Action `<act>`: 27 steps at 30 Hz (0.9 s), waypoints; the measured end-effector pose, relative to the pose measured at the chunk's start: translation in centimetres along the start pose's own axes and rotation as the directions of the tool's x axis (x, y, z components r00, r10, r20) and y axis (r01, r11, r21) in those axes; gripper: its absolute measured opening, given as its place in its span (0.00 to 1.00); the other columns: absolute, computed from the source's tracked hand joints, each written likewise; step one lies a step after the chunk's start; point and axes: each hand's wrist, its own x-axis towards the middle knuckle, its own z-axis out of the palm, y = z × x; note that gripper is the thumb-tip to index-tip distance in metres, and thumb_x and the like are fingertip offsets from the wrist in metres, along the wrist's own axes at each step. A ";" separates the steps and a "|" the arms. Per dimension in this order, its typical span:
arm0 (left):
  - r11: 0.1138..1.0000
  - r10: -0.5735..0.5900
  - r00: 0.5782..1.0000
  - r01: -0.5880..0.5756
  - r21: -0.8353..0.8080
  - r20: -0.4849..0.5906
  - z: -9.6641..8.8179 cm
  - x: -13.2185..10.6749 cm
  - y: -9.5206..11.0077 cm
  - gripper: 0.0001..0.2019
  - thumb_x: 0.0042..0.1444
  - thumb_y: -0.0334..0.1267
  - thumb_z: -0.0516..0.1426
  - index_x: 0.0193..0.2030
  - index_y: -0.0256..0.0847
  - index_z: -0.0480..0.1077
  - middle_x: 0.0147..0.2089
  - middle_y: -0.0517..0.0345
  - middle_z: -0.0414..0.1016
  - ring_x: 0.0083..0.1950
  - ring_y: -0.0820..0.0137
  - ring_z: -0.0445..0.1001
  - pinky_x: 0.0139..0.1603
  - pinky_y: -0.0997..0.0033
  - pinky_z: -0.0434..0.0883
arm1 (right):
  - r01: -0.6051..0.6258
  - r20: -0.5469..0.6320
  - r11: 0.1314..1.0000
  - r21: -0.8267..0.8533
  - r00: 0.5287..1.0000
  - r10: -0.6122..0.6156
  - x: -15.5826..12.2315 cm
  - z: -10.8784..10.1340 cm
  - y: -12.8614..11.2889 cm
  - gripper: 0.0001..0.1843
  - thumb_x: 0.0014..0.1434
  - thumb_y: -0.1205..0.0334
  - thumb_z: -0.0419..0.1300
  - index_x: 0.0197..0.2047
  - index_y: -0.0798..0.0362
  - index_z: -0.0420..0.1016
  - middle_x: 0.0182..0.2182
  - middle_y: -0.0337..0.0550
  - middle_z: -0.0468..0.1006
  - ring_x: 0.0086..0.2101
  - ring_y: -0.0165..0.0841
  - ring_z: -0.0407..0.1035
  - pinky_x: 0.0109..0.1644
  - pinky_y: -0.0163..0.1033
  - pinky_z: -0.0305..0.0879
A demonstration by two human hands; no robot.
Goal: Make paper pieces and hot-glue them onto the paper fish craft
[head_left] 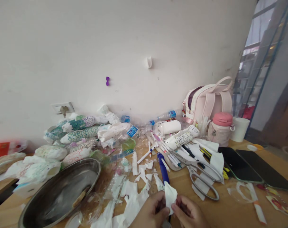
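Observation:
Between my two hands, close to the table's front edge, is a small piece of white paper (170,195). My left hand (155,209) pinches its left side between thumb and fingers. On the right edge, the thumb and fingers of my right hand (186,210) are closed as well. Just beyond the paper lies a dark blue handled tool (163,167), its lower end hidden behind the paper and hands. Torn white paper scraps (134,202) spread to the left of my left hand. Large grey-handled scissors (200,174) rest to the right, partly over paper.
An oval metal basin (63,190) stands at left. Behind it are several paper-covered fish shapes (84,134) with drawn scales. Plastic bottles (131,130) and markers (147,153) crowd the middle. At right are two dark tablets or phones (241,164), a pink-lidded jar (221,128) and a backpack (209,101).

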 end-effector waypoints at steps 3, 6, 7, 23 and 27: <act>0.993 0.014 0.997 -0.005 -0.121 0.076 0.8 0.0 -0.2 0.19 0.51 0.55 0.56 0.36 0.39 0.66 0.24 0.64 0.65 0.22 0.77 0.59 0.25 0.76 0.56 | -0.004 -0.023 0.998 0.055 1.000 0.005 -0.1 0.2 0.0 0.27 0.46 0.35 0.59 0.24 0.54 0.62 0.18 0.32 0.59 0.21 0.26 0.52 0.25 0.32 0.48; 0.984 -0.005 0.999 0.014 -0.175 0.053 1.2 0.2 -1.1 0.21 0.47 0.55 0.59 0.38 0.40 0.64 0.22 0.67 0.65 0.18 0.81 0.57 0.20 0.79 0.53 | -0.017 0.036 0.999 0.034 0.999 0.016 0.1 0.1 0.3 0.29 0.46 0.33 0.58 0.25 0.54 0.63 0.18 0.33 0.61 0.19 0.25 0.52 0.23 0.32 0.47; 0.981 -0.018 1.000 0.022 -0.193 0.024 1.3 0.2 -1.3 0.21 0.46 0.54 0.60 0.37 0.40 0.64 0.22 0.68 0.65 0.17 0.82 0.56 0.18 0.79 0.52 | -0.023 0.072 1.000 0.018 0.997 0.021 0.2 0.0 0.4 0.29 0.46 0.32 0.57 0.26 0.54 0.64 0.18 0.34 0.62 0.19 0.25 0.51 0.22 0.32 0.46; 0.918 -0.148 0.987 0.158 -0.363 0.055 0.4 -0.1 0.5 0.15 0.41 0.47 0.64 0.25 0.36 0.68 0.20 0.62 0.68 0.13 0.85 0.45 0.17 0.75 0.38 | -0.032 0.134 0.995 0.095 0.991 0.019 0.8 -1.0 1.6 0.31 0.46 0.32 0.58 0.31 0.57 0.73 0.20 0.39 0.70 0.19 0.24 0.54 0.23 0.31 0.49; 0.940 -0.200 0.980 0.197 -0.277 0.020 0.1 0.2 0.2 0.19 0.34 0.50 0.65 0.22 0.38 0.65 0.18 0.64 0.66 0.15 0.82 0.48 0.19 0.74 0.42 | -0.028 0.129 0.998 0.053 0.991 0.021 0.3 -0.7 0.7 0.29 0.46 0.34 0.58 0.28 0.56 0.70 0.20 0.37 0.67 0.20 0.25 0.54 0.25 0.31 0.51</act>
